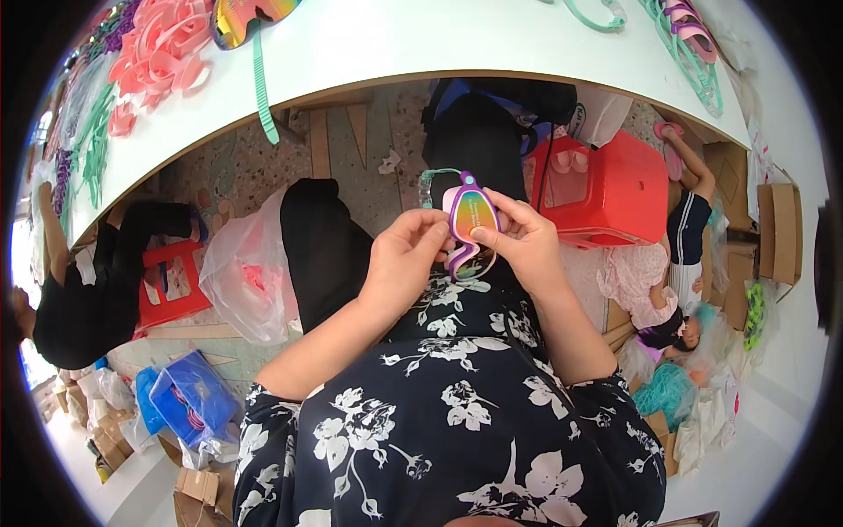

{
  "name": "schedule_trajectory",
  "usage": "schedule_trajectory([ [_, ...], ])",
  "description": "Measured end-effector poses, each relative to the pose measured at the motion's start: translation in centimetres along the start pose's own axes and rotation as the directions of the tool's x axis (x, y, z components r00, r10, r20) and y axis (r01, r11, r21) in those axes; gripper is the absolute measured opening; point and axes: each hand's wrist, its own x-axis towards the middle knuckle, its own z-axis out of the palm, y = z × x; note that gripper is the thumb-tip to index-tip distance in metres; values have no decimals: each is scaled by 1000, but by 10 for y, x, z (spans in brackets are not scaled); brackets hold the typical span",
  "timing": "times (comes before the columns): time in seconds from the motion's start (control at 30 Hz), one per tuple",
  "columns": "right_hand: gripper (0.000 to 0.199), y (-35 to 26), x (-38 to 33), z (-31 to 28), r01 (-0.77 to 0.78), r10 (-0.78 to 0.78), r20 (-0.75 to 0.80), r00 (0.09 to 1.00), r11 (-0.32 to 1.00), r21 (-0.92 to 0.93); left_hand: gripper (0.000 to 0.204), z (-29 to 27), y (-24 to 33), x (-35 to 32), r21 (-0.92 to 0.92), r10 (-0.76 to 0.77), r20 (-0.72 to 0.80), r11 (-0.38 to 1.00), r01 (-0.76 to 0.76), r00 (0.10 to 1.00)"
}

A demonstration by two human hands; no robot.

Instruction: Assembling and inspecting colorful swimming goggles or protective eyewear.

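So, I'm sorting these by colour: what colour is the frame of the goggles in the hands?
Purple frame on the goggles, with a rainbow mirrored lens; head view.

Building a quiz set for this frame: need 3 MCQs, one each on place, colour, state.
1. Where are the goggles held?
A. over the lap
B. flat on the white table
C. inside the red bin

2. What colour is the goggles' frame?
A. green
B. purple
C. black

3. How are the goggles held?
A. left hand only
B. lying loose
C. by both the left hand and right hand

Key: 1 A, they sit above the floral dress; 2 B, purple rim rings the mirrored lens; 3 C, fingers of both hands grip them.
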Motion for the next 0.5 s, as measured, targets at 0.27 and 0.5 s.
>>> schedule_trajectory([
  [0.27, 55, 6, 2, 7, 14, -14, 4, 1000, 999, -49, 18, -5, -18, 0, 119, 81, -33, 990, -76, 996],
  [0.5, 55, 4, 4, 10, 35, -35, 6, 999, 988, -152, 12, -1, -15, 1, 15, 52, -58, 999, -51, 997],
])
